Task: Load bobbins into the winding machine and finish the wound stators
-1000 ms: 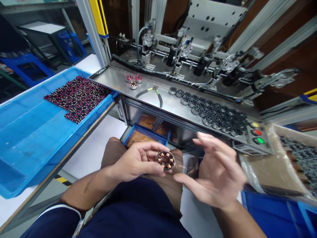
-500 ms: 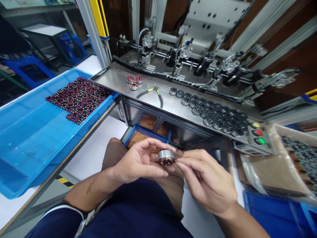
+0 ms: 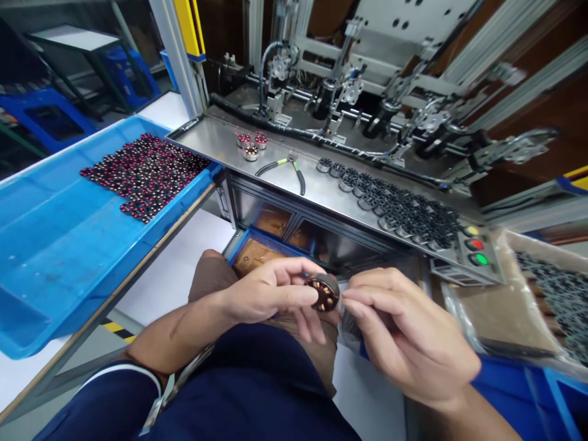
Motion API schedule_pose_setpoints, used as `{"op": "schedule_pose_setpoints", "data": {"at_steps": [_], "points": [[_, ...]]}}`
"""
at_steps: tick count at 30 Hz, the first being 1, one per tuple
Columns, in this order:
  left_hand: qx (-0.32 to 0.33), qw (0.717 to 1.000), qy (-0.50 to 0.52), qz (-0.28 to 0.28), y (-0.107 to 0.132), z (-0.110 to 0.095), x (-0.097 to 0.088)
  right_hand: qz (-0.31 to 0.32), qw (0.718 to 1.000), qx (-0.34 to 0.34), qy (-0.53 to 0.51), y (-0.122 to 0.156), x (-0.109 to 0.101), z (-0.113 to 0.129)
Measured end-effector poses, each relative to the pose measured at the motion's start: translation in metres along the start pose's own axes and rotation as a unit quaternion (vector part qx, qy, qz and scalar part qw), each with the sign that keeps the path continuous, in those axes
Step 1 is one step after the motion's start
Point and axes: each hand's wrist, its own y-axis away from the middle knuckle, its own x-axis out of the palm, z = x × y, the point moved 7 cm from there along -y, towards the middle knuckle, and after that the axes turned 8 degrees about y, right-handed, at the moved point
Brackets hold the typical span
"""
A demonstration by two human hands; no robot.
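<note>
Held between the thumb and fingers of my left hand (image 3: 285, 297) is a round motor stator (image 3: 325, 293). It is tilted, so its dark face with copper windings faces me. My right hand (image 3: 404, 334) is closed in a pinch just right of the stator's edge. Whatever those fingertips hold, perhaps a thin wire, is too small to make out. On the metal ledge ahead lie diagonal pliers (image 3: 293, 160) with green and black handles, spread apart. Left of the pliers stand three wound stators (image 3: 250, 152).
Rows of dark unwound cores (image 3: 386, 199) cover the ledge's right part, near a button box (image 3: 478, 248). A blue tray (image 3: 55, 245) at left holds many wound stators. Behind the ledge stands a winding machine (image 3: 331, 92). A plastic-lined box (image 3: 496, 312) is at right.
My left hand has turned the stator, from its silvery side showing to its wound face towards me. My right hand has shifted slightly right, still pinched.
</note>
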Motion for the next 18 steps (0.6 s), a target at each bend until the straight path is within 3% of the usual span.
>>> {"op": "schedule_pose_setpoints", "data": {"at_steps": [3, 6, 8, 10, 12, 13, 15, 18], "points": [[0.135, 0.989, -0.019, -0.058, 0.008, -0.015, -0.001, -0.025, 0.999, 0.037, 0.012, 0.000, -0.001, -0.002], [0.228, 0.971, 0.002, -0.067, 0.011, -0.029, -0.002, -0.042, 0.997, 0.062, -0.031, -0.002, 0.001, -0.005], [0.198, 0.978, 0.021, -0.069, 0.005, -0.028, -0.007, -0.036, 0.996, 0.052, -0.069, -0.003, 0.003, -0.005], [0.048, 0.998, 0.021, -0.029, -0.005, -0.012, -0.005, -0.024, 0.995, 0.031, -0.091, -0.004, 0.004, -0.004], [-0.110, 0.993, 0.008, 0.043, -0.004, 0.007, 0.002, -0.012, 0.995, 0.018, -0.095, -0.004, 0.003, -0.003], [-0.143, 0.988, 0.000, 0.066, -0.002, 0.011, 0.005, -0.009, 0.996, 0.016, -0.089, -0.004, 0.003, -0.003], [-0.102, 0.993, -0.022, 0.051, -0.001, 0.007, 0.004, -0.008, 0.997, 0.019, -0.069, -0.003, 0.001, -0.003], [0.059, 0.996, -0.059, -0.034, 0.003, -0.009, -0.002, -0.038, 0.997, 0.048, -0.037, -0.003, -0.003, -0.005]]}}
